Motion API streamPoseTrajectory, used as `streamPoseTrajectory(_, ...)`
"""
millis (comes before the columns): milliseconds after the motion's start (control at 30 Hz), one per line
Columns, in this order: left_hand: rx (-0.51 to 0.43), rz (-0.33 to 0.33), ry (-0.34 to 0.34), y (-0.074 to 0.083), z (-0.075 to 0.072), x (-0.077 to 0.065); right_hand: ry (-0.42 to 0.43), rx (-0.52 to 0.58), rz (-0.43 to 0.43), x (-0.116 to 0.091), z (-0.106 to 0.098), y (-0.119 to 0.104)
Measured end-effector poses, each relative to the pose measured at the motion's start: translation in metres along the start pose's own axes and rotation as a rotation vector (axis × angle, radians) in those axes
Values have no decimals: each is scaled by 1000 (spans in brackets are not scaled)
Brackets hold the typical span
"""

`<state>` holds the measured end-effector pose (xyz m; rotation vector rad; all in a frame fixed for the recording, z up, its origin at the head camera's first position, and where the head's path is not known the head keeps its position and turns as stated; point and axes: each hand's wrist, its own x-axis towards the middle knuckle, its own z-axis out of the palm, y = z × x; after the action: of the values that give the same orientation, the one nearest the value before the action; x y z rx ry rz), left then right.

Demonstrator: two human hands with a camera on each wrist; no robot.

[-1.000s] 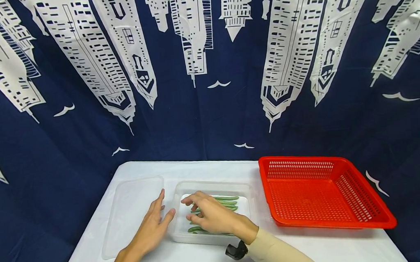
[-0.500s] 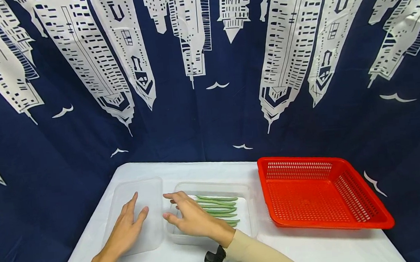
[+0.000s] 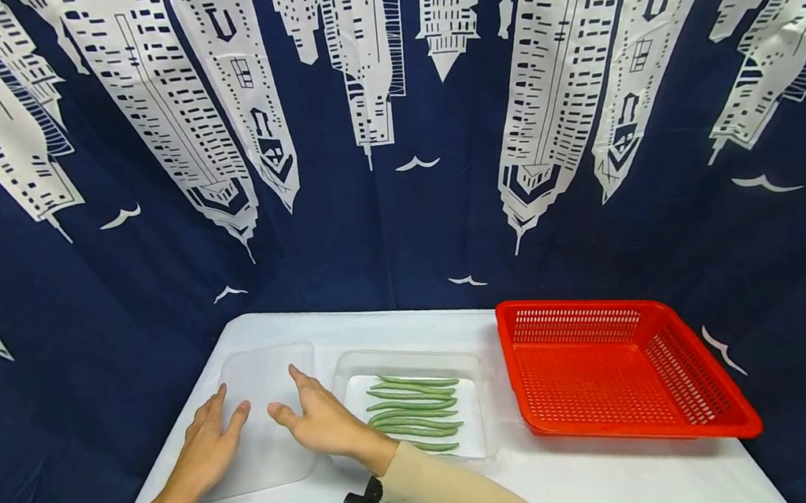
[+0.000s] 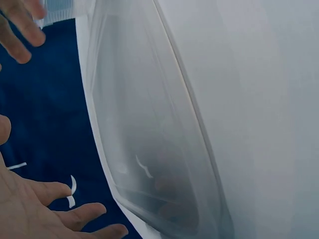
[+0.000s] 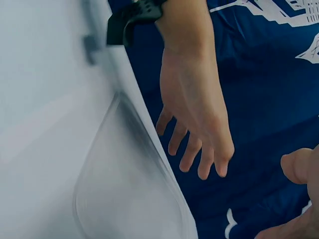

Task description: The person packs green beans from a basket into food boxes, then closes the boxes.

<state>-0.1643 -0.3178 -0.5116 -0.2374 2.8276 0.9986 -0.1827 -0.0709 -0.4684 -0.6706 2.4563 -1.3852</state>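
A clear flat lid (image 3: pixel 266 456) lies on the left of the white table. Over its left side hovers my left hand (image 3: pixel 201 449), fingers extended and holding nothing. My right hand (image 3: pixel 324 419) is above the lid's right side, fingers spread, also holding nothing. Just right of that hand stands a clear plastic container (image 3: pixel 484 403) with several green beans (image 3: pixel 415 404) laid side by side on its white bottom. The right forearm covers the container's front left corner. In the left wrist view the lid (image 4: pixel 144 124) shows below the left hand's fingers (image 4: pixel 82 216).
A red perforated basket (image 3: pixel 590 375) stands at the right of the table (image 3: pixel 535 486), with its front right corner reaching the table's edge. Behind the table hangs a navy cloth (image 3: pixel 346 248) printed with white buildings and birds.
Both hands have moved left, away from the container and over the lid. The right hand has come off the beans, which now show more fully. Container and basket have stayed put.
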Motion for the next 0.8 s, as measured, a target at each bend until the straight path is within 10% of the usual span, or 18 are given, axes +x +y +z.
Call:
streamPoseTrajectory(500,12,-37,-1,-6,8,0,134,344,312,19,44,-6)
streamPoseTrajectory(800,-30,0,42,2,10,0,153,443,360,25,43,-7)
